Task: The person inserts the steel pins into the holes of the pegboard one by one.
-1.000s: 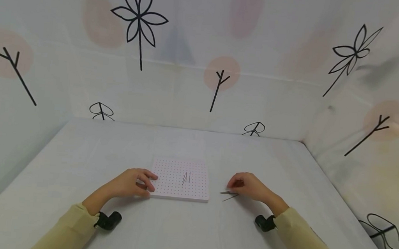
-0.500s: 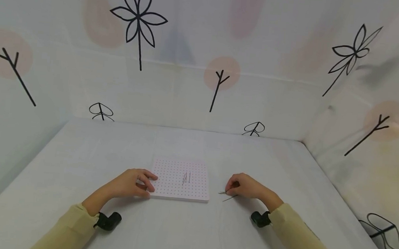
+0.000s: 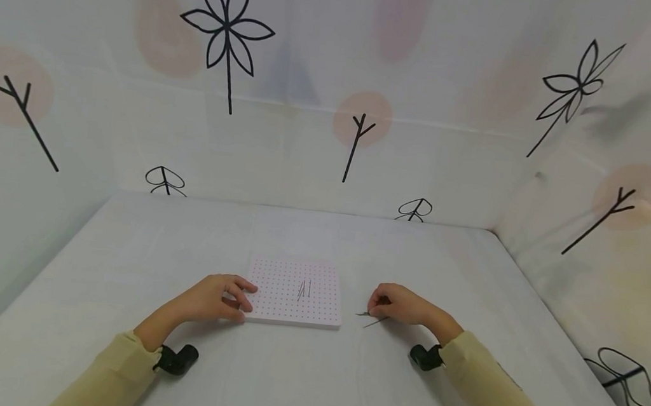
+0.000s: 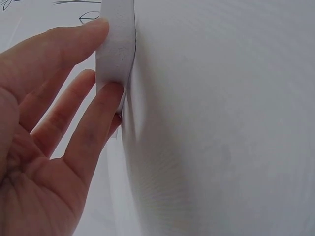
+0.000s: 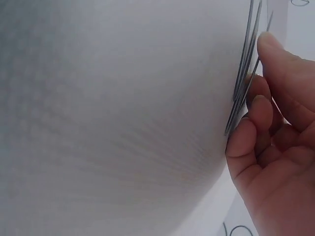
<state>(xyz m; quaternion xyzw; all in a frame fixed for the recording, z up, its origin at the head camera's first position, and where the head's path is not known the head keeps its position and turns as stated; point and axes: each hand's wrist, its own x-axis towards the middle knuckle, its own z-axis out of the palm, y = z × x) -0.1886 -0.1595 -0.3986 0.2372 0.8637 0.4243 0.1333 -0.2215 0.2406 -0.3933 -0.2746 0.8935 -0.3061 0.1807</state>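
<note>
Your right hand (image 3: 402, 303) has edged toward nine o'clock, so it now pinches the needles (image 5: 242, 59), while your relaxed left hand (image 3: 216, 299) touches the dotted board (image 3: 283, 303) at nine o'clock.

The worktop (image 3: 311, 380) is white. Behind its far edge stands a white cloth wall (image 3: 299, 169) with black drawings on it. A big flower with six petals (image 3: 227, 26) is high up, left of the middle. A twig (image 3: 353, 148) crosses a round peach spot (image 3: 343, 125) near the middle. Two little leaf drawings (image 3: 165, 184) sit low, just above the far edge. Past the left edge, another twig (image 3: 32, 124) leans over. Past the right edge are a tilted flower (image 3: 580, 88), a slanting twig (image 3: 596, 224) and a larger leaf drawing (image 3: 624, 377).
</note>
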